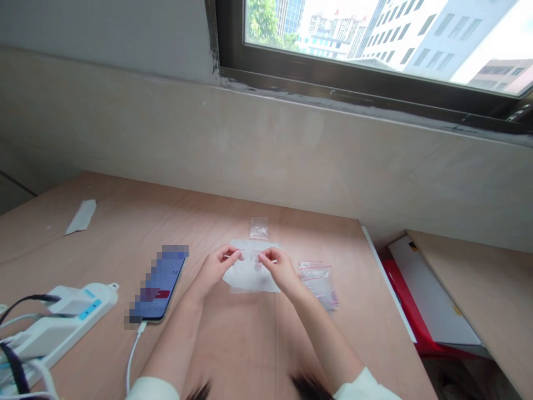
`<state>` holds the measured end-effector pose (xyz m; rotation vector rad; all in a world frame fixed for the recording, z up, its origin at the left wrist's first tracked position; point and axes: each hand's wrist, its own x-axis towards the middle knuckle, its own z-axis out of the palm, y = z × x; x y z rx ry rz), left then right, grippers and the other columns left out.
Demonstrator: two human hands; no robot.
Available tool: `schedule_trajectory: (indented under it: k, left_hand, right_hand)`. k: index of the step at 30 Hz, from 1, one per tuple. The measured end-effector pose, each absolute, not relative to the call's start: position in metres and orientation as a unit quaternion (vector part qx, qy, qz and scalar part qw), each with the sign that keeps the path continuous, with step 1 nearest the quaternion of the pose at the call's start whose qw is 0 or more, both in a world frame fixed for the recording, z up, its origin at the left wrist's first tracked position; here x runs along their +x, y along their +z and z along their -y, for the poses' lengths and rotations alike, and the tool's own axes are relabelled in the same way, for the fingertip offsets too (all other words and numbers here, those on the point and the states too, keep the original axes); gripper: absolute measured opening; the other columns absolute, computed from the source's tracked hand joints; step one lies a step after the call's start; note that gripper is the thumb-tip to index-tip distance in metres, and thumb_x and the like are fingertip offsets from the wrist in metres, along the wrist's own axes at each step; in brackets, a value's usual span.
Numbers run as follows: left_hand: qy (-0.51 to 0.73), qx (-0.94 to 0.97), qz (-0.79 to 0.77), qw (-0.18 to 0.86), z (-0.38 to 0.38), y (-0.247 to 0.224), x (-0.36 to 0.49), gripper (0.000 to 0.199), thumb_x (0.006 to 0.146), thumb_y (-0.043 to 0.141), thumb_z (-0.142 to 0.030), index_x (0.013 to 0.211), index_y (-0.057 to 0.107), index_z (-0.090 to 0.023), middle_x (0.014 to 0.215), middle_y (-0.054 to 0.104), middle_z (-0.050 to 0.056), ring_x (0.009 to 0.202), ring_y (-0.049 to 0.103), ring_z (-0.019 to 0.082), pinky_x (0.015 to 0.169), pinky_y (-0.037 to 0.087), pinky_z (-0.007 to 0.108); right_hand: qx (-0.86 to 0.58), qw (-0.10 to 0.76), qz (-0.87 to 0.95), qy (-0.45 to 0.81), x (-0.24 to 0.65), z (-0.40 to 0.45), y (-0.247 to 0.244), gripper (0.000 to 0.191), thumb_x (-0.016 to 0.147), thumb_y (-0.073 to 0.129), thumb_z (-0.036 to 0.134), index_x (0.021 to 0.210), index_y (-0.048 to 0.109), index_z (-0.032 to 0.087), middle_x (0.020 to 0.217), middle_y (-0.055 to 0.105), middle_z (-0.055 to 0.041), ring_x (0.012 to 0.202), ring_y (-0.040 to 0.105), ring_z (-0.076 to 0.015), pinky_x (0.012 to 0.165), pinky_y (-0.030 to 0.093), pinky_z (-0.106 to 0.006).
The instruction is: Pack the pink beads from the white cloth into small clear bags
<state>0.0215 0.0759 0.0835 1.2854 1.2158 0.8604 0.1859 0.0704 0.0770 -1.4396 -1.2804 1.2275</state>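
Over a white sheet of paper (245, 278) in the middle of the table, my left hand (220, 264) and my right hand (277, 265) face each other with a gap between them. Each has its thumb and forefinger pinched together. Something thin and clear, perhaps a small plastic bag, seems to stretch between the fingertips, too faint to make out surely. Just beyond the paper lies a small clear bag (259, 228) with tiny pieces in it. To the right of my right hand is a pile of clear zip bags (318, 282) with pinkish red edges.
A phone (162, 286) on a white cable lies left of my left forearm. A white power strip (62, 322) with plugs fills the front left. A paper scrap (82, 216) is at the back left. Beyond the table's right edge are a red object (402, 300) and another tabletop (478, 278).
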Motion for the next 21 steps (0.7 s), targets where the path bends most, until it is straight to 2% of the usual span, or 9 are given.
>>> schedule_trajectory:
  k: [7,13,17,21]
  left_hand:
    - [0.335,0.551,-0.533,0.548,-0.069,0.082,0.015,0.024,0.068,0.053,-0.037,0.072,0.059,-0.014,0.073,0.062,0.003,0.068,0.055,0.015,0.061,0.04,0.023]
    - [0.353,0.553,-0.547,0.519,-0.065,0.073,0.014,0.023,0.068,0.053,-0.035,0.073,0.06,-0.014,0.074,0.062,0.004,0.071,0.054,0.015,0.065,0.04,0.023]
    - [0.337,0.574,-0.518,0.537,-0.061,0.078,0.017,0.024,0.072,0.048,-0.036,0.075,0.058,-0.015,0.076,0.061,0.002,0.07,0.053,0.014,0.064,0.04,0.022]
    - [0.325,0.604,-0.516,0.513,-0.063,0.081,0.019,0.023,0.072,0.047,-0.035,0.067,0.057,-0.016,0.067,0.057,0.0,0.066,0.051,0.013,0.062,0.038,0.021]
  right_hand:
    - [-0.579,0.415,0.461,0.529,0.187,-0.069,0.072,0.01,0.056,0.058,0.021,0.052,0.05,0.017,0.052,0.046,0.0035,0.052,0.04,-0.009,0.054,0.031,-0.022]
    - [-0.54,0.42,0.49,0.54,0.179,-0.061,0.071,0.012,0.064,0.053,0.029,0.062,0.052,0.017,0.064,0.052,0.0013,0.059,0.043,-0.0098,0.058,0.032,-0.022]
    - [-0.542,0.428,0.485,0.537,0.175,-0.06,0.073,0.015,0.063,0.053,0.029,0.057,0.047,0.017,0.059,0.05,0.0019,0.056,0.042,-0.0096,0.057,0.031,-0.022]
    - [-0.558,0.42,0.503,0.509,0.17,-0.061,0.075,0.016,0.063,0.054,0.029,0.056,0.048,0.016,0.058,0.051,0.0014,0.056,0.042,-0.0101,0.057,0.031,-0.023]
